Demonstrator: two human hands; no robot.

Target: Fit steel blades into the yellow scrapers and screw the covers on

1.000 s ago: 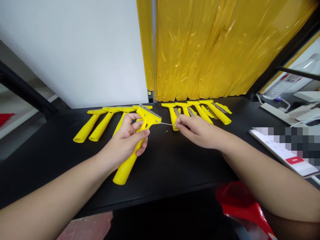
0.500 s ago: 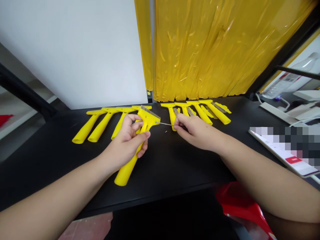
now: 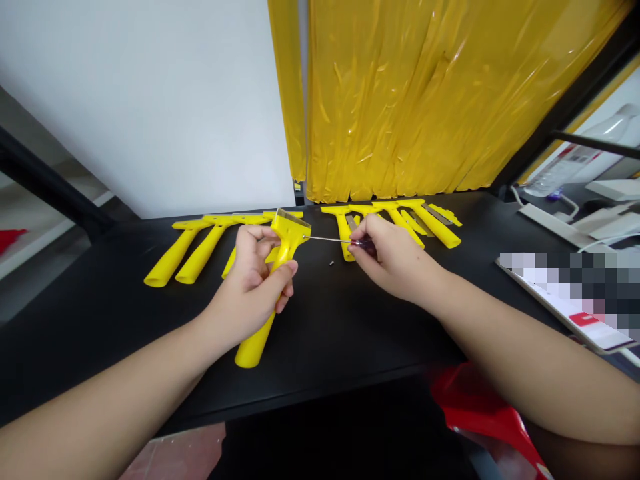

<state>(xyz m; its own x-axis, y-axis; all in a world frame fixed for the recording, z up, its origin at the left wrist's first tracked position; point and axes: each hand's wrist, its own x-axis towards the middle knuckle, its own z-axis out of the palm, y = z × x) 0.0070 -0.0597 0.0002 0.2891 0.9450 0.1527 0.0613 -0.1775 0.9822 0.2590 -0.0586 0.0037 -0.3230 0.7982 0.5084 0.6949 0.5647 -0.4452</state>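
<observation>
My left hand is closed around a yellow scraper, tilted with its hollow handle end toward me and its metal blade edge at the top. In my right hand is a screwdriver, pinched by its dark handle. The thin shaft points left and its tip meets a small screw at the right side of the scraper's head. A tiny metal piece, perhaps a screw, lies on the black table between my hands.
Several yellow scrapers lie in a row at the back left. More scrapers, with loose blades and yellow plates among them, lie at the back right. A tablet and a plastic bottle are on the right. Red plastic hangs below the front edge.
The scraper's head has moved slightly left and up, its handle end a little right. My right hand has turned, and more of the screwdriver's dark handle shows. The tip stays at the scraper's head.
</observation>
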